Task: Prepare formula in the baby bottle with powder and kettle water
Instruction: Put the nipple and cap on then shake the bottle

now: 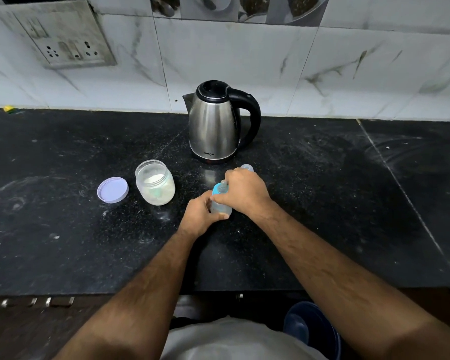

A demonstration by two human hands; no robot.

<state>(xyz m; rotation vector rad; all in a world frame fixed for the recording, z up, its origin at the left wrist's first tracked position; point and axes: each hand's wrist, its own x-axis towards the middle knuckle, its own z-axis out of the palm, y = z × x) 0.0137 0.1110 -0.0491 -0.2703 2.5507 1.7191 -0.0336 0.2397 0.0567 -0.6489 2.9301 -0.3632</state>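
- Small clear plastic baby bottle (220, 209): stands on the black speckled stone countertop (63, 229), in front of the kettle and to the right of the jar. A blue screw collar with a pale teat (220, 189) sits on its top.
- Left hand (199, 215): fingers curled round the bottle's lower body, gripping it from the left side.
- Right hand (244, 190): fingers curled over the blue collar from the right, gripping the top of the bottle.
- Stainless-steel electric kettle with black lid and handle (215, 126): upright near the tiled wall, lid closed, spout pointing left, handle to the right.
- Clear plastic jar of white powder (155, 181): open, upright, near the bottle on its left.
- Round lilac jar lid (112, 189): lies flat on the countertop just beside the jar, on its left.
- Small clear dome cap (246, 167): on the countertop just behind the right hand, partly hidden.
- Grey wall socket plate (60, 37): mounted on the tiles at upper left.
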